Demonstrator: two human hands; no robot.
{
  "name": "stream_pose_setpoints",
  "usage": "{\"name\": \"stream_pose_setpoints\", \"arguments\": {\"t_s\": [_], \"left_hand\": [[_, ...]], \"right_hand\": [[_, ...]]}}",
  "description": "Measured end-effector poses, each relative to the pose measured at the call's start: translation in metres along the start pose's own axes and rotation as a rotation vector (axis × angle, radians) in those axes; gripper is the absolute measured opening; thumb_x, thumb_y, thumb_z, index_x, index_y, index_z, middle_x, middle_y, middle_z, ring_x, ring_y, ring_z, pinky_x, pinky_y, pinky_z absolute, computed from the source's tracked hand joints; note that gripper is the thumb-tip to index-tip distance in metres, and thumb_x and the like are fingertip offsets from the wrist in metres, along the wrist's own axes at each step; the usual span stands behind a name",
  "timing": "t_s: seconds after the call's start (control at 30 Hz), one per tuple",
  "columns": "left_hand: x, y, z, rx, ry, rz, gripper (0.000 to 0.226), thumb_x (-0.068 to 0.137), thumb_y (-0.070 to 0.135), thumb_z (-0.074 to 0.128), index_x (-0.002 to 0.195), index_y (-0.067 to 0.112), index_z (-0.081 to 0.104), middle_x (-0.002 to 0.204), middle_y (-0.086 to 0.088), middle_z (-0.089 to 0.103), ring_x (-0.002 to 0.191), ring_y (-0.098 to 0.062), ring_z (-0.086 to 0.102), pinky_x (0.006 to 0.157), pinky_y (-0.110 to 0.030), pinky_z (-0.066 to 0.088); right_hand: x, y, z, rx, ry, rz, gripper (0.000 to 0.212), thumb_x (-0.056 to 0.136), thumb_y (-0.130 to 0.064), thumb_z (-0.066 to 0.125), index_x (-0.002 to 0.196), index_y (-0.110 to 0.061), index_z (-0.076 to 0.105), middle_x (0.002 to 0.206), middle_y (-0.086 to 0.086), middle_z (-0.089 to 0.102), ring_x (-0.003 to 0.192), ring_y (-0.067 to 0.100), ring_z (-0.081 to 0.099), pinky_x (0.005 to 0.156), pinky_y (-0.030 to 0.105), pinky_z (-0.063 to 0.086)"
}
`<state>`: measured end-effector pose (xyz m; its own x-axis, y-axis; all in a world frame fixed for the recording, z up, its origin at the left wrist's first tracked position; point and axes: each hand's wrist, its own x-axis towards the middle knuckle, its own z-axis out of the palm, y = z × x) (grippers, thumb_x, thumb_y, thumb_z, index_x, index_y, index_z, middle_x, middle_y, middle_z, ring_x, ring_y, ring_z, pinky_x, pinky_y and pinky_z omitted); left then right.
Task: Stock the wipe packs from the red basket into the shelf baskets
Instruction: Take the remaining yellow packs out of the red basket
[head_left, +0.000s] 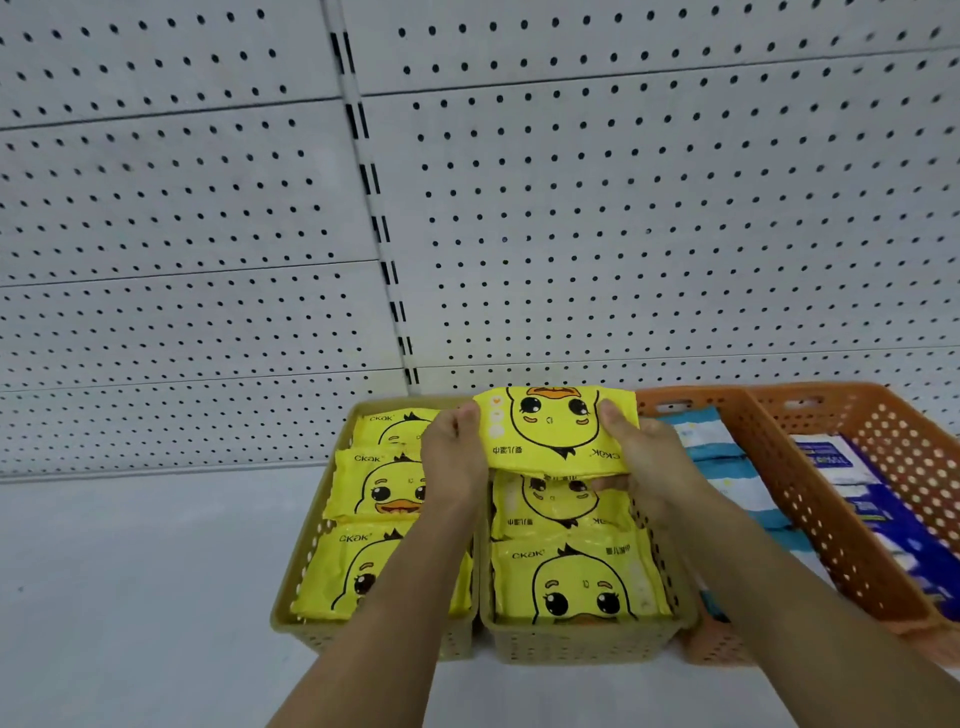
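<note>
Both of my hands hold one yellow duck wipe pack (553, 428) over the back of the right tan basket (582, 642). My left hand (454, 457) grips the pack's left edge and my right hand (641, 457) grips its right edge. The pack's duck face is upside down to me. Below it in the same basket lie two more yellow duck packs (571, 577). The left tan basket (291, 587) holds three yellow duck packs (371, 488) in a row. The red basket is not in view.
Two orange baskets (779, 499) stand to the right on the same shelf, one with blue-and-white packs (722, 462), the other with dark blue packs (878, 509). A grey pegboard wall (571, 208) rises behind. Bare shelf surface (130, 597) lies at the left.
</note>
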<state>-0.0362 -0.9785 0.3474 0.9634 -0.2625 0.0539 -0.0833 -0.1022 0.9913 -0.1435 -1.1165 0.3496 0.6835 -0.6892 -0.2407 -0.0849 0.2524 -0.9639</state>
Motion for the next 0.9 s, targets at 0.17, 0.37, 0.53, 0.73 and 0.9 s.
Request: {"name": "stream_pose_setpoints", "arguments": {"t_s": [0.17,0.37,0.53,0.73,0.9], "left_hand": [[0.014,-0.009,-0.006,0.446,-0.133,0.099,0.016,0.091,0.031,0.059,0.103,0.02,0.057,0.096,0.005,0.058,0.091,-0.015,0.056,0.081,-0.035,0.05],[-0.013,-0.033,-0.02,0.875,-0.353,0.242,0.047,0.093,0.043,0.055,0.131,0.017,0.046,0.135,0.002,0.044,0.124,-0.016,0.04,0.102,-0.035,0.039],[-0.02,-0.047,-0.025,0.992,-0.373,0.349,0.065,0.096,0.047,0.047,0.149,0.013,0.031,0.156,0.001,0.027,0.14,-0.017,0.03,0.113,-0.035,0.032],[-0.029,-0.049,-0.036,0.957,-0.433,0.391,0.068,0.095,0.043,0.051,0.151,0.014,0.026,0.157,0.001,0.024,0.143,-0.017,0.027,0.115,-0.033,0.029],[-0.038,-0.045,-0.056,0.894,-0.502,0.412,0.049,0.094,0.04,0.054,0.134,0.011,0.046,0.14,-0.002,0.043,0.129,-0.021,0.04,0.105,-0.032,0.034]], "right_hand": [[0.035,-0.016,-0.005,-0.175,0.051,-0.053,0.032,0.095,-0.034,0.055,0.089,-0.005,0.065,0.087,0.018,0.07,0.066,0.035,0.067,0.049,0.039,0.057],[0.058,-0.002,0.022,-0.492,0.069,-0.101,0.023,0.096,-0.028,0.055,0.086,-0.007,0.058,0.077,0.01,0.06,0.063,0.026,0.062,0.059,0.044,0.059],[0.057,0.026,0.018,-1.434,0.251,-0.726,0.051,0.081,-0.023,0.07,0.126,-0.01,0.051,0.119,0.013,0.052,0.108,0.031,0.048,0.087,0.042,0.043],[0.048,0.043,0.018,-1.338,-0.245,-0.309,0.045,0.103,-0.032,0.029,0.147,-0.026,0.031,0.154,0.01,0.025,0.138,0.033,0.022,0.112,0.041,0.02],[0.006,0.036,0.027,-1.257,-0.274,-0.153,0.058,0.1,-0.04,0.039,0.151,-0.025,0.018,0.161,0.005,0.003,0.147,0.029,-0.001,0.117,0.045,0.008]]}}
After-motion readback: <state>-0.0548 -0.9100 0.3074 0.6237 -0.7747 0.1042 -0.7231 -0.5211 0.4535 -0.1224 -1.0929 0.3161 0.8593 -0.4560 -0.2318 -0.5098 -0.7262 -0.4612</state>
